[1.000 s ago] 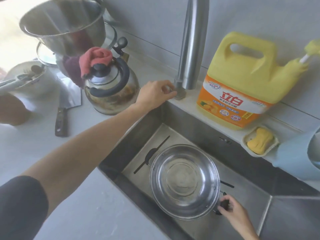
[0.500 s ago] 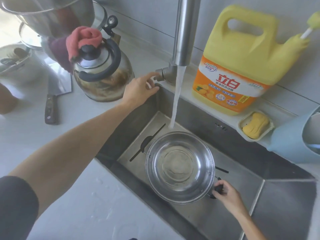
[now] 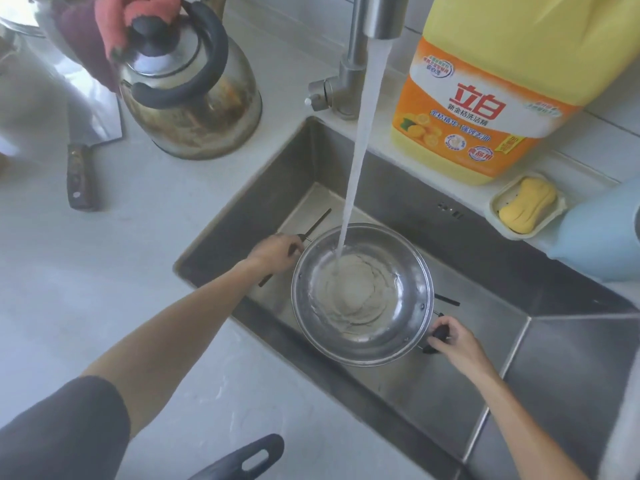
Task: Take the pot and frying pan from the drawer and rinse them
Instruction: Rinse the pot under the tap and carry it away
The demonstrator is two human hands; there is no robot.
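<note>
Tap (image 3: 349,64) is now running: a second ago it was dry, half a second ago the stream was hitting the sink (image 3: 571,368) floor just far of the pot (image 3: 362,294). Now the water lands inside the pot and swirls at the bottom.

Left hand (image 3: 275,254) has come off the tap lever and sits at the pot's far-left rim, fingers curled round the handle there as far as I can see. Right hand (image 3: 453,337) is clamped on the dark near-right handle.

Pot sits in the sink under the stream, so I judge the pot rinse underway. Frying pan: only a dark handle (image 3: 249,457) at the near edge, possibly it.
</note>
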